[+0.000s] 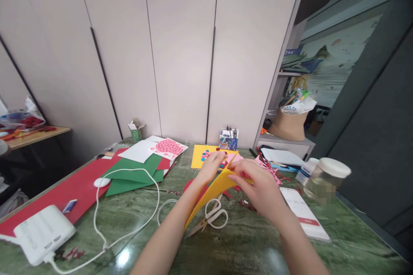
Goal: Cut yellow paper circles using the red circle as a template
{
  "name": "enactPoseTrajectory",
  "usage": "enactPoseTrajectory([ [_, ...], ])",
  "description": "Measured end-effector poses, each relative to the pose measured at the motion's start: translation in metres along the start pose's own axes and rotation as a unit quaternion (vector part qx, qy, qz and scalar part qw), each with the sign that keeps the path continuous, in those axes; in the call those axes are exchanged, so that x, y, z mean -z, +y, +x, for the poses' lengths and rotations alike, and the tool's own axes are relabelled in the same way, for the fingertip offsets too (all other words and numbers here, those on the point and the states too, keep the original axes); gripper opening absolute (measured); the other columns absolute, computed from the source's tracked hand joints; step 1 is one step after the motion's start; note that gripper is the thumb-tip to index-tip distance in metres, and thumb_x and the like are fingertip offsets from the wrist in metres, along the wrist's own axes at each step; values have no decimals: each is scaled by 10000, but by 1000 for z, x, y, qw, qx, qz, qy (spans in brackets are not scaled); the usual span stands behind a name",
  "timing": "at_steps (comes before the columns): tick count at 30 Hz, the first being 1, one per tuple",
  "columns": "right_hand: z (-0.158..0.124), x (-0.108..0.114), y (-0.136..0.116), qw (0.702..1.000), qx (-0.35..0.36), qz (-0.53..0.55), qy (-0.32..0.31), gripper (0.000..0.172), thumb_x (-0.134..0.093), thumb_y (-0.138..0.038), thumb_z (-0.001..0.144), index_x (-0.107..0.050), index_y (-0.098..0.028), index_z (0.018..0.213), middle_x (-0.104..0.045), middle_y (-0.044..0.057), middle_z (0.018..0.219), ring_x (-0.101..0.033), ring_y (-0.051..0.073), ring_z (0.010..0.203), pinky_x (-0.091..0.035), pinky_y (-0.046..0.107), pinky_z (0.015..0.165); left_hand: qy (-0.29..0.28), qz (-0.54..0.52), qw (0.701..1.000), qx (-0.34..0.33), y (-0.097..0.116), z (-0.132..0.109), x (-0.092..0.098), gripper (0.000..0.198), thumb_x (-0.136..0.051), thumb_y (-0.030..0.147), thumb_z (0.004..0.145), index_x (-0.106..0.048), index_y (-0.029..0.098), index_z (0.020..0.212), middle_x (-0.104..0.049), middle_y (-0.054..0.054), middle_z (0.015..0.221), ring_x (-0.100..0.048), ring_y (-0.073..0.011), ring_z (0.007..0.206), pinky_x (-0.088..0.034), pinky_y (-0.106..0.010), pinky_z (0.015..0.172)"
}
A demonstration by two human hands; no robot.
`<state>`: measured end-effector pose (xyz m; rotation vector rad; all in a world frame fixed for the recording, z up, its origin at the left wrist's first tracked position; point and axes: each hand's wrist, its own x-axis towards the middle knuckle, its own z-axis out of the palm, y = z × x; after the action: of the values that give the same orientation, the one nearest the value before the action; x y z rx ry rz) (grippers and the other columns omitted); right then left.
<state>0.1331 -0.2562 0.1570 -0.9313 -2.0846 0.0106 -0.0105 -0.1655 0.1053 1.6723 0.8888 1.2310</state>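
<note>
The bare left forearm (172, 225) and right forearm (297, 234) stretch toward the far edge of the tabletop (248, 251); the left hand (213, 166) shows its back, fingers forward, while the right hand (256, 177), just beside it, angles inward, thumb and forefinger pinched

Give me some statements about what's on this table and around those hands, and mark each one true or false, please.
1. The right hand grips a yellow sheet. True.
2. The scissors are in the right hand. False: the scissors lie on the table.
3. A white cable crosses over green paper. True.
4. The phone lies left of the scissors in the picture. False: the phone lies to their right.
5. The jar stands uncovered. False: a white lid covers it.
6. The cable is plugged into a white device. True.
</note>
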Motion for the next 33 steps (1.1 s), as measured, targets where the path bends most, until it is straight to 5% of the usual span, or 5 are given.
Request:
enactPoseTrajectory([
  [5, -2, 20, 11, 992, -37, -63, -106, 107, -450, -216, 897, -552, -243, 916, -666, 10, 889, -591, 188, 795, -436, 304, 675, -38, 27, 988, -148, 48, -25, 20, 415, -414, 426, 866, -481, 231, 1225, -461, -56, 1326, -400, -212, 1221, -286, -341, 1025],
  [12, -13, 41, 5, 991, -13, -67, -117, 189, -430, -199, 894, -569, -258, 1007, -656, 28, 1007, -586, 196, 894, -463, 345, 769, -161, 222, 925, -262, 83, -50, 11, 404, -544, 371, 812, -490, 261, 1197, -543, -51, 1238, -358, -213, 1258, -208, -426, 1075],
  [19, -17, 54, -5, 993, -13, -20, -119, 201, -443, -233, 890, -571, -255, 1044, -663, 39, 1021, -604, 191, 935, -500, 326, 767, -148, 197, 928, -279, 86, -52, 8, 344, -624, 404, 739, -544, 230, 1024, -486, -79, 1286, -360, -239, 1247, -252, -439, 1046],
  [27, -17, 53, -7, 990, -20, -53, -129, 263, -439, -231, 888, -561, -268, 1119, -649, 26, 1089, -590, 196, 994, -495, 348, 807, -135, 228, 939, -218, 88, -53, 17, 130, -532, 319, 826, -544, 199, 876, -617, -27, 925, -547, -167, 904, -366, -340, 903],
  [33, -14, 43, -7, 992, -9, -105, -63, 214, -447, -227, 890, -579, -247, 1057, -664, 40, 1024, -592, 215, 934, -470, 371, 780, -81, 281, 930, -223, 93, -55, 16, 119, -518, 310, 836, -541, 196, 862, -595, -25, 897, -518, -168, 874, -378, -298, 793],
])
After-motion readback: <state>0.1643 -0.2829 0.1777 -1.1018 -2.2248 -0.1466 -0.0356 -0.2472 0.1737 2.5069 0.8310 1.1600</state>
